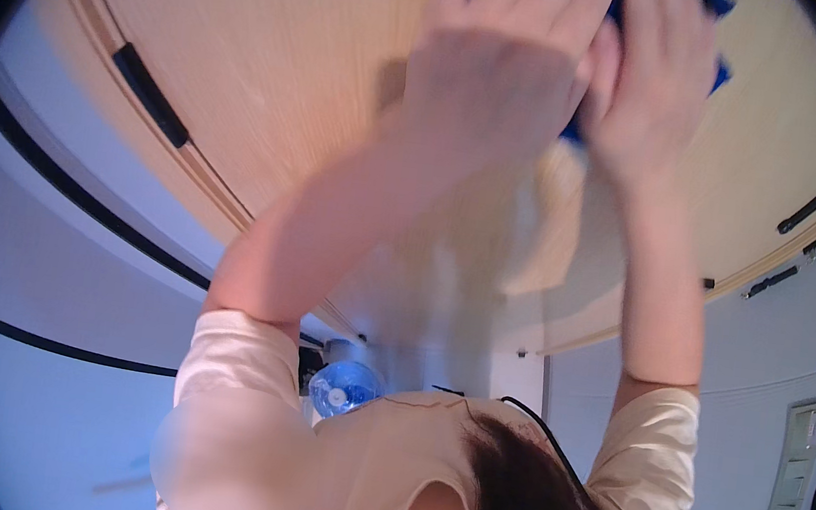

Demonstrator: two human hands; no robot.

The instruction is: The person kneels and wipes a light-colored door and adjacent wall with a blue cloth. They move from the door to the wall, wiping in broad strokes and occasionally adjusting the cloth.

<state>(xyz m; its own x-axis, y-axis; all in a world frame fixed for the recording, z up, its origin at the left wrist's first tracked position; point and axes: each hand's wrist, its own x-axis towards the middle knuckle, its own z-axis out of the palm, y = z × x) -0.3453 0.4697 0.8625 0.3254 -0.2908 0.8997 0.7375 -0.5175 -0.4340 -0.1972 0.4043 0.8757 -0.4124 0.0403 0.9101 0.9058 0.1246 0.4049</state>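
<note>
At the top of the head view, a dark blue cloth (720, 75) lies against a light wood-grain panel (290, 30). Both of my hands rest on it, side by side and partly overlapping it. The back of my left hand (501, 69) faces me, and a bit of blue shows by its fingers. My right hand (654, 79) is just to the right, its thumb close to the left hand, with blue edges showing around it. Fingertips of both hands run past the top of the picture, and motion blurs the hands. Most of the cloth is hidden under them.
A black handle (151, 93) is on the panel's left edge and another black handle (804, 209) on the right. Low down behind me stands a clear blue water bottle (345, 393). A black cord (559, 450) hangs across my shoulder. A white wall panel (793, 469) is at right.
</note>
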